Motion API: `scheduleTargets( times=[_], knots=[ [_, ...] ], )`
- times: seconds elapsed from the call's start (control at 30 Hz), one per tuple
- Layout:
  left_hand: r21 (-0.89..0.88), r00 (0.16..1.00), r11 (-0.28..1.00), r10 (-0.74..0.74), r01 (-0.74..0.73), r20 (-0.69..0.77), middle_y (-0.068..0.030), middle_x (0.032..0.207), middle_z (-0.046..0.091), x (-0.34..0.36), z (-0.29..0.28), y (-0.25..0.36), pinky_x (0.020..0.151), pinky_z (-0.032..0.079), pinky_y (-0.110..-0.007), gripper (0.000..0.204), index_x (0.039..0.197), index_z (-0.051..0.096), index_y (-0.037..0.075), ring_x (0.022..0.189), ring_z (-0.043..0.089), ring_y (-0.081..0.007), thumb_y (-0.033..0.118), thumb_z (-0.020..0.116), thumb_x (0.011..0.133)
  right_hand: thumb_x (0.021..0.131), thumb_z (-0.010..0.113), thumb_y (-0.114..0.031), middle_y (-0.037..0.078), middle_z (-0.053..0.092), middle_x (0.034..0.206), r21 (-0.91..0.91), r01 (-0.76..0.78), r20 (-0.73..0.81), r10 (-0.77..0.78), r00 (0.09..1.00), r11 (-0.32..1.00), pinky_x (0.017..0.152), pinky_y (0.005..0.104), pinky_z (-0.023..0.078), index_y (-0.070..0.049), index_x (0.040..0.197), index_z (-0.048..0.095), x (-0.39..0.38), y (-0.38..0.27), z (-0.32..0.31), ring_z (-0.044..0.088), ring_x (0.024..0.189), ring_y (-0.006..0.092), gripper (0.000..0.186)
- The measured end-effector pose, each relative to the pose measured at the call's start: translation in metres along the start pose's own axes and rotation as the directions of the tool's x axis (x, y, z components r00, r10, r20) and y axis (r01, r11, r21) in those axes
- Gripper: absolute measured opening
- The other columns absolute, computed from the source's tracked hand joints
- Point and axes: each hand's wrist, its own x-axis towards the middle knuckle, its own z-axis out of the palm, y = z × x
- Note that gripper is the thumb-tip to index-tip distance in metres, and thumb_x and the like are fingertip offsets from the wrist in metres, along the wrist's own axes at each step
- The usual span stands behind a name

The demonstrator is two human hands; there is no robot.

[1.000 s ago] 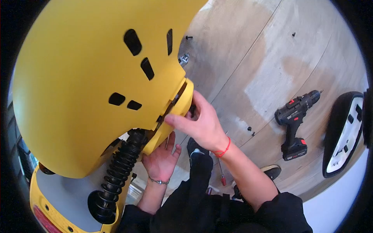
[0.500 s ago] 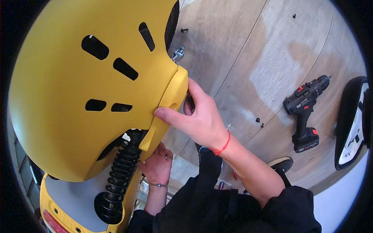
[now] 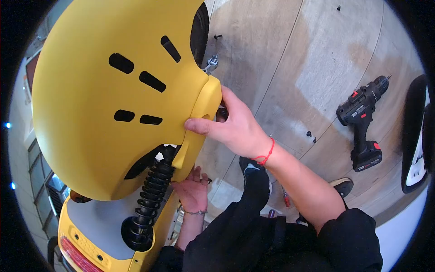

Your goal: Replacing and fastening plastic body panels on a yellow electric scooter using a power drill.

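A large rounded yellow scooter body shell (image 3: 86,140) with several dark slots fills the left of the view. Along its right edge sits a narrow yellow trim piece (image 3: 205,100). My right hand (image 3: 238,124), with a red cord at the wrist, is closed on this piece, thumb on the outer face and fingers behind it, partly hidden. Lower down, my left hand (image 3: 192,194) is palm up against the yellow side panel, fingers loosely apart and partly hidden, holding nothing visible. Between shell and lower body runs a black coil-spring shock absorber (image 3: 152,197).
A black cordless drill (image 3: 361,122) lies on the wood floor (image 3: 272,41) at right. Screws (image 3: 311,135) are scattered nearby, and a screwdriver (image 3: 286,198) lies beside my leg. A black-rimmed seat-like part (image 3: 413,136) stands at far right. A red tail light (image 3: 80,256) shows at lower left.
The whole view has shifted, so the scooter sits further right. My left hand has turned its palm more upward, with fingers less curled. My right hand keeps its hold on the trim piece.
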Motion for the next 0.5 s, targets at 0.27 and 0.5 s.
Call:
scheduleTargets(
  times=[0.27,0.5],
  knots=[
    [0.617,0.914,0.756,-0.381,0.221,0.140,-0.0082,0.138,0.043,0.019,0.091,-0.048,0.102,0.036,-0.045,0.085,0.141,0.031,0.010,0.124,0.044,-0.0247,0.055,0.065,0.078,0.073,0.079,-0.025,0.012,0.063,0.107,0.041,-0.017,0.066,0.015,0.998,0.999,0.087,0.0300,0.047,0.007,0.119,0.045,0.001,-0.008,-0.005,0.060,0.098,0.0172,0.065],
    [0.065,0.944,0.964,-0.265,0.257,0.199,-0.0009,0.145,0.034,0.046,0.119,-0.056,0.111,0.018,-0.047,0.101,0.142,0.029,0.012,0.134,0.028,-0.0226,0.051,0.080,0.063,0.073,0.079,-0.024,0.015,0.063,0.108,-0.113,-0.071,0.086,0.080,0.993,0.991,0.089,0.0302,0.047,0.008,0.120,0.043,0.001,-0.016,-0.014,0.061,0.100,0.0194,0.067]
  ],
)
